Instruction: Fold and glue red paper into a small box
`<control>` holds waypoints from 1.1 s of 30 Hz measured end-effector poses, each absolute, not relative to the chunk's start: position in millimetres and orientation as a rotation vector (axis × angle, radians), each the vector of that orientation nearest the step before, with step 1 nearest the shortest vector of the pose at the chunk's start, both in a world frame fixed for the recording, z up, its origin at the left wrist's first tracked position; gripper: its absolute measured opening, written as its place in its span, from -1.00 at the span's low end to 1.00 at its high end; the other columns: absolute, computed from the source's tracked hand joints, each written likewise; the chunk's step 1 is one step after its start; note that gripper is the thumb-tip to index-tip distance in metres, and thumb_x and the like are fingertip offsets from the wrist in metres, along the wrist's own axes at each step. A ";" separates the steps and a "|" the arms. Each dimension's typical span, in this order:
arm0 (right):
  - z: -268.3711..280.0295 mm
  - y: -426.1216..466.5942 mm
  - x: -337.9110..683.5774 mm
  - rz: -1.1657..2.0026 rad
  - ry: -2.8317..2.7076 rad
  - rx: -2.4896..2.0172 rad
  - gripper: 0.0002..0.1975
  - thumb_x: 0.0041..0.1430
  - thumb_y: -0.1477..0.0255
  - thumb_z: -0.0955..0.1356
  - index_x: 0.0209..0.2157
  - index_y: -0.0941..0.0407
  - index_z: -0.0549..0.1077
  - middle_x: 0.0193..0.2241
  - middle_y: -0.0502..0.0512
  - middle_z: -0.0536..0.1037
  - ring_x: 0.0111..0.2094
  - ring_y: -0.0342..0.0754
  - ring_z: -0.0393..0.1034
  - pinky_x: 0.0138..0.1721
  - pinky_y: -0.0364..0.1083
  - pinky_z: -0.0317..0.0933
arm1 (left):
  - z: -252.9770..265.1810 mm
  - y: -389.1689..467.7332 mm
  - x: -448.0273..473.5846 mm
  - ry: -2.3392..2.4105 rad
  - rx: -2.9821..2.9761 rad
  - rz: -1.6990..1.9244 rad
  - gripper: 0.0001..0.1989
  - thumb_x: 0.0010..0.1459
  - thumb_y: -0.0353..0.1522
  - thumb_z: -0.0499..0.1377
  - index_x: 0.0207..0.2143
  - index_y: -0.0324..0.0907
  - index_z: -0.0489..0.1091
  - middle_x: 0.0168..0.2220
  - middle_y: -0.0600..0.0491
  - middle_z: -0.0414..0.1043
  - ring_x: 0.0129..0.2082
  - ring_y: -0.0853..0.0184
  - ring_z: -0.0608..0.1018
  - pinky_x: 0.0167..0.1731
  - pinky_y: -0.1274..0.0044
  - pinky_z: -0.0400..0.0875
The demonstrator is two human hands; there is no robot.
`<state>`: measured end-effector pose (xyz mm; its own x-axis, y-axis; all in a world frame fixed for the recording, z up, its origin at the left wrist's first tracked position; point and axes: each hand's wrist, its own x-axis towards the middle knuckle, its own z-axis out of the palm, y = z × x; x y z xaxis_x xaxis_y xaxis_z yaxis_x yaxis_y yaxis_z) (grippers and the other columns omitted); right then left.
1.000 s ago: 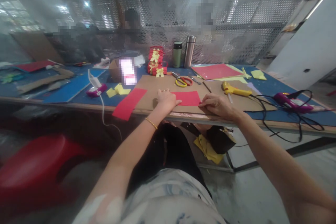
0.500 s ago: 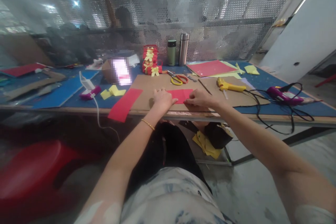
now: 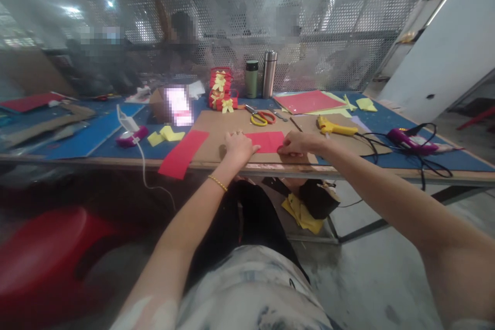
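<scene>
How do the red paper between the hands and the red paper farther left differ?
The middle red paper lies roughly square to the table edge; the left red paper slants and juts past that edge. The left hand rests on the middle red paper, the right hand at its end; neither touches the left red paper. Both share a red color.

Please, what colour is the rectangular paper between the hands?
The rectangular paper is red, clearest in the head view.

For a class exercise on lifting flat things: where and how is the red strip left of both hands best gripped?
Probably by its near end, from the front: pinch the red strip there, above and below. It is thin and flat, but that end juts past the blue table, so its underside looks reachable.
</scene>
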<state>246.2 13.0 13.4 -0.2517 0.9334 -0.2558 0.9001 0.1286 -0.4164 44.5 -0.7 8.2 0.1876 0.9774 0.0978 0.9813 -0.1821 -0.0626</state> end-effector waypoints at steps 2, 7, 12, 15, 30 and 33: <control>13.9 12.2 250.3 0.781 -2.296 -1.901 -0.59 0.18 0.35 0.42 -0.71 0.10 0.33 -0.68 0.02 0.44 -0.63 -0.15 0.30 -0.55 -0.15 0.19 | 8.1 -0.7 44.3 -1.928 -2.332 -0.051 -0.46 0.37 0.00 0.03 -0.01 -0.18 0.61 0.15 -0.26 0.48 0.17 -0.01 0.44 0.16 0.24 0.17; 19.3 8.5 258.7 0.795 -2.274 -1.958 -0.57 0.19 0.36 0.42 -0.72 0.10 0.34 -0.71 0.01 0.41 -0.63 -0.15 0.28 -0.53 -0.13 0.19 | 6.3 0.8 43.7 -1.929 -2.327 -0.049 -0.48 0.36 0.00 0.04 -0.01 -0.13 0.61 0.17 -0.22 0.47 0.18 -0.01 0.42 0.16 0.24 0.17; 31.4 -0.5 262.6 0.821 -2.268 -2.002 -0.58 0.19 0.39 0.42 -0.72 0.10 0.34 -0.72 0.00 0.40 -0.63 -0.14 0.30 -0.51 -0.13 0.20 | 5.7 1.1 43.7 -1.937 -2.336 -0.066 -0.45 0.36 0.01 0.03 -0.01 -0.18 0.61 0.17 -0.27 0.46 0.17 -0.03 0.43 0.16 0.23 0.17; 35.1 -5.2 262.9 0.840 -2.248 -2.032 -0.58 0.22 0.45 0.38 -0.72 0.09 0.33 -0.71 0.00 0.41 -0.65 -0.15 0.28 -0.51 -0.13 0.21 | 6.1 0.7 43.8 -1.935 -2.338 -0.060 -0.44 0.36 0.01 0.02 -0.01 -0.19 0.62 0.17 -0.27 0.45 0.17 -0.04 0.43 0.16 0.23 0.17; 1.7 12.8 238.5 0.303 -2.324 -1.643 -0.78 0.22 0.27 0.38 -0.40 0.13 0.49 -0.43 0.06 0.57 -0.39 -0.10 0.36 -0.40 -0.15 0.07 | 5.9 -1.9 42.7 -1.929 -2.277 -0.041 -0.43 0.37 0.02 0.01 0.06 -0.19 0.57 0.17 -0.27 0.45 0.16 -0.04 0.44 0.13 0.24 0.20; -8.8 24.9 238.0 0.339 -2.366 -1.662 -0.74 0.18 0.21 0.42 -0.43 0.11 0.48 -0.44 0.05 0.56 -0.42 -0.10 0.34 -0.43 -0.14 0.03 | 5.7 -5.5 43.8 -1.912 -2.255 -0.088 -0.41 0.39 0.02 -0.02 0.09 -0.22 0.53 0.16 -0.28 0.45 0.17 -0.05 0.42 0.15 0.22 0.19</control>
